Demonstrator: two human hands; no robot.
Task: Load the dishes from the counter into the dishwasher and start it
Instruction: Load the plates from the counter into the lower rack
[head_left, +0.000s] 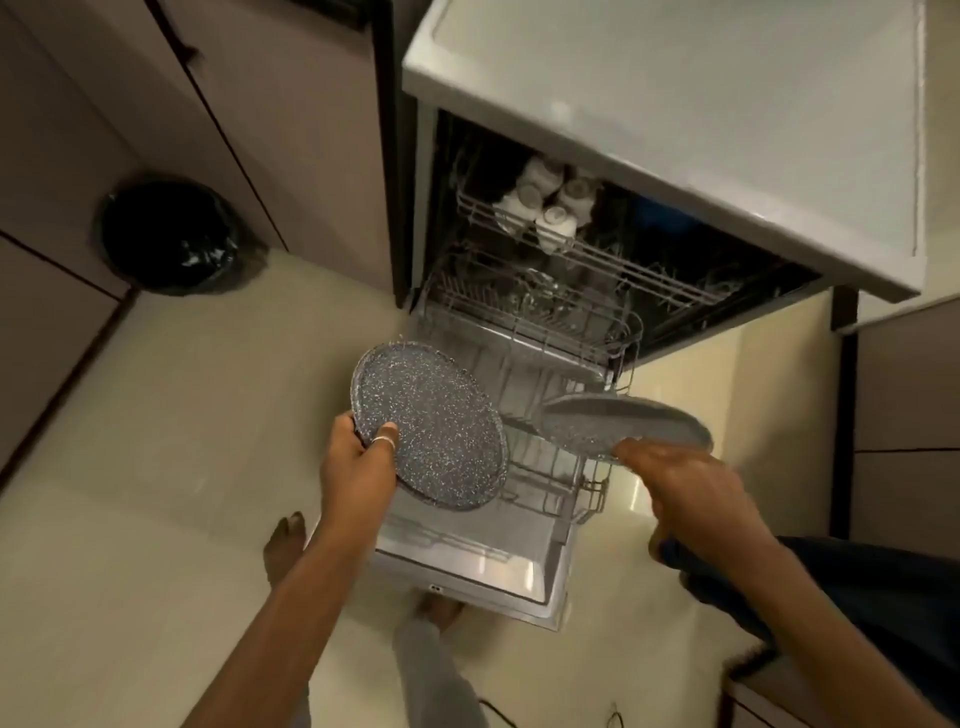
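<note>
Care now: my left fingers (385, 432) pinch the speckled plate (436, 415), my right fingers (632, 448) grip the second plate (618, 418), so each should go upright between lower rack (548, 486) tines.

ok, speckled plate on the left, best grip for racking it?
The rim, from the near-left side, as the left hand does, thumb on the face. The speckled plate is flat and thin, so only its edge offers purchase, leaving the far edge free for the lower rack.

Cups (545, 202) sit in the upper rack (639, 270), behind the lower rack (571, 483).
</note>
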